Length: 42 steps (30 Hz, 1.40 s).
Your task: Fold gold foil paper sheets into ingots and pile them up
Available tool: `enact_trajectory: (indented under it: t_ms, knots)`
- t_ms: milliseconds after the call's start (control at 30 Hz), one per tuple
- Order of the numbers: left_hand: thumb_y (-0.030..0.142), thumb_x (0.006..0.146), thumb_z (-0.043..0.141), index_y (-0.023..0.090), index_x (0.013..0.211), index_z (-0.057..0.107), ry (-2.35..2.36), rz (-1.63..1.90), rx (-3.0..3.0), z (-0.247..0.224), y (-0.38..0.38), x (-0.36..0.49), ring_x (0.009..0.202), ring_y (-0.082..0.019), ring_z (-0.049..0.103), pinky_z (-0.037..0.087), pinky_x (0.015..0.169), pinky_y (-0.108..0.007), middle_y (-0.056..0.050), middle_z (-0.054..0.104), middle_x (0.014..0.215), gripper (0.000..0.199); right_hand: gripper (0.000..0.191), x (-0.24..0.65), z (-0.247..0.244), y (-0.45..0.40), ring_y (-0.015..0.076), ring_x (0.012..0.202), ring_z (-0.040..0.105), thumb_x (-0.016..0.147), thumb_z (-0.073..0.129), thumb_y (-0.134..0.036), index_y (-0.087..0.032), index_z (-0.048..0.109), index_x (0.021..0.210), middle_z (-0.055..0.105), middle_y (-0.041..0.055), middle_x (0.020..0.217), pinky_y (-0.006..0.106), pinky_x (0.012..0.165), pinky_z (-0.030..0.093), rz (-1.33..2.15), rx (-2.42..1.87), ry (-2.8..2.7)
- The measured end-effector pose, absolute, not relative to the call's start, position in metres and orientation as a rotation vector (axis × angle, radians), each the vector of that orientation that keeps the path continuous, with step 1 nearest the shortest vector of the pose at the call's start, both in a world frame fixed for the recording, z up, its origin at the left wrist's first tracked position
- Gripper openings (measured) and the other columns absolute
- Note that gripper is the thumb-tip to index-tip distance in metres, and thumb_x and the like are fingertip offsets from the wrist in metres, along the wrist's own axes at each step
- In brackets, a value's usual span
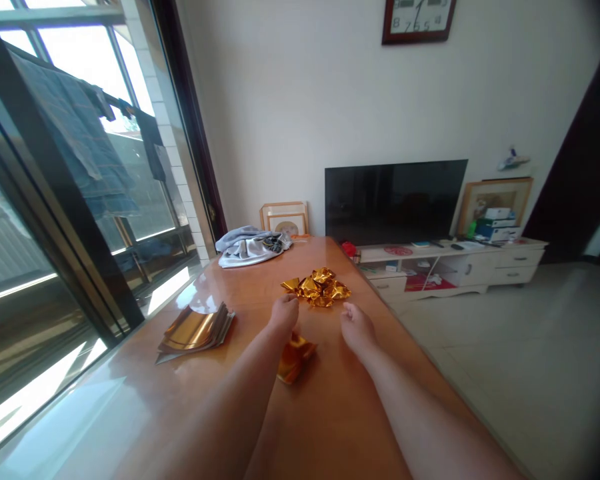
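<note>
My left hand (284, 316) is closed, its fingers curled just in front of a small heap of crumpled, folded gold foil pieces (320, 288). Whatever its fingers may hold is hidden. Close under that hand and wrist is another folded gold foil piece (296, 360), slightly blurred and partly covered by the forearm; I cannot tell whether the hand touches it. Right of the heap, my right hand (359, 328) is closed above the table, thumb and fingers together, with nothing showing in them. A fanned stack of gold foil sheets (195, 330) lies to the left.
The glossy brown wooden table (350, 413) reaches away from me. Bunched grey cloth (253, 247) lies at its far left end. Beyond its right edge stand a white cabinet (513, 267) and a television (395, 200). Glass sliding doors (70, 200) run along the left.
</note>
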State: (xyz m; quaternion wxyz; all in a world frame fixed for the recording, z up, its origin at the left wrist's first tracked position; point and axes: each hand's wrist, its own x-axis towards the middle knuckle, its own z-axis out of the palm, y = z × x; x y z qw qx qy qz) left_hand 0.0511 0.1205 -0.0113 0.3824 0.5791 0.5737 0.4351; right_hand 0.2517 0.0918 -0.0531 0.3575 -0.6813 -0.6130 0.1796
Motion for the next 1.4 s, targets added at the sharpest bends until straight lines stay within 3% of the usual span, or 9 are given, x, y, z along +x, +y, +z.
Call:
enact_trajectory:
  t_ms: [167, 367, 500, 667, 800, 967, 1100, 1400]
  knots:
    - [0.021, 0.085, 0.050, 0.013, 0.100, 0.069, 1.754, 1.059, 1.578, -0.023, 0.148, 0.074, 0.097, -0.027, 0.063, 0.046, 0.081, -0.035, -0.015, 0.069, 0.099, 0.025, 0.052, 0.250, -0.048, 0.105, 0.0250, 0.111, 0.064, 0.090, 0.046, -0.024, -0.016, 0.053, 0.140, 0.067, 0.0140, 0.122, 0.031, 0.091, 0.045, 0.431, -1.878, -1.623]
    - [0.025, 0.084, 0.056, 0.020, 0.119, 0.069, 2.028, 0.967, 1.659, -0.039, 0.156, 0.078, 0.122, -0.036, 0.054, 0.040, 0.099, -0.045, -0.019, 0.062, 0.129, 0.037, 0.049, 0.240, -0.041, 0.117, 0.0268, 0.108, 0.064, 0.087, 0.051, -0.026, -0.024, 0.059, 0.136, 0.063, 0.0136, 0.126, 0.034, 0.086, 0.045, 0.365, -1.983, -1.651]
    - [0.029, 0.085, 0.057, 0.026, 0.116, 0.072, 2.066, 0.931, 1.711, -0.046, 0.161, 0.077, 0.120, -0.037, 0.055, 0.041, 0.097, -0.047, -0.016, 0.065, 0.125, 0.034, 0.042, 0.236, -0.040, 0.121, 0.0266, 0.105, 0.064, 0.089, 0.050, -0.031, -0.026, 0.064, 0.129, 0.062, 0.0128, 0.127, 0.034, 0.082, 0.045, 0.337, -2.000, -1.673]
    - [0.030, 0.082, 0.060, 0.026, 0.110, 0.076, 2.051, 0.959, 1.728, -0.048, 0.165, 0.077, 0.115, -0.039, 0.057, 0.040, 0.095, -0.050, -0.018, 0.067, 0.119, 0.032, 0.030, 0.236, -0.039, 0.126, 0.0249, 0.100, 0.064, 0.093, 0.048, -0.036, -0.026, 0.072, 0.108, 0.064, 0.0110, 0.120, 0.033, 0.078, 0.043, 0.332, -1.979, -1.681]
    - [0.031, 0.081, 0.060, 0.026, 0.104, 0.078, 1.999, 1.043, 1.723, -0.048, 0.161, 0.078, 0.114, -0.040, 0.057, 0.038, 0.095, -0.050, -0.018, 0.069, 0.115, 0.029, 0.028, 0.237, -0.042, 0.131, 0.0230, 0.097, 0.063, 0.093, 0.049, -0.037, -0.026, 0.073, 0.103, 0.067, 0.0094, 0.115, 0.031, 0.076, 0.040, 0.337, -1.920, -1.661]
    - [0.033, 0.082, 0.059, 0.024, 0.090, 0.078, 1.857, 1.149, 1.688, -0.047, 0.156, 0.076, 0.105, -0.037, 0.061, 0.039, 0.091, -0.047, -0.015, 0.073, 0.101, 0.023, 0.025, 0.239, -0.046, 0.133, 0.0187, 0.080, 0.062, 0.092, 0.050, -0.037, -0.024, 0.072, 0.088, 0.072, 0.0055, 0.090, 0.027, 0.064, 0.034, 0.370, -1.828, -1.574]
    - [0.036, 0.085, 0.056, 0.021, 0.077, 0.076, 1.621, 1.235, 1.644, -0.045, 0.157, 0.071, 0.090, -0.029, 0.065, 0.043, 0.082, -0.036, -0.010, 0.074, 0.085, 0.026, 0.030, 0.241, -0.046, 0.135, 0.0174, 0.068, 0.059, 0.090, 0.049, -0.038, -0.022, 0.067, 0.071, 0.070, 0.0027, 0.073, 0.026, 0.056, 0.028, 0.414, -1.751, -1.461]
    - [0.035, 0.086, 0.055, 0.013, 0.107, 0.073, 1.153, 1.330, 1.298, -0.039, 0.160, 0.076, 0.073, -0.018, 0.069, 0.047, 0.064, -0.025, -0.011, 0.075, 0.100, 0.036, 0.026, 0.245, -0.055, 0.148, 0.0176, 0.057, 0.058, 0.081, 0.053, -0.041, -0.021, 0.064, 0.069, 0.068, 0.0023, 0.064, 0.025, 0.049, 0.033, 0.613, -1.560, -1.147]
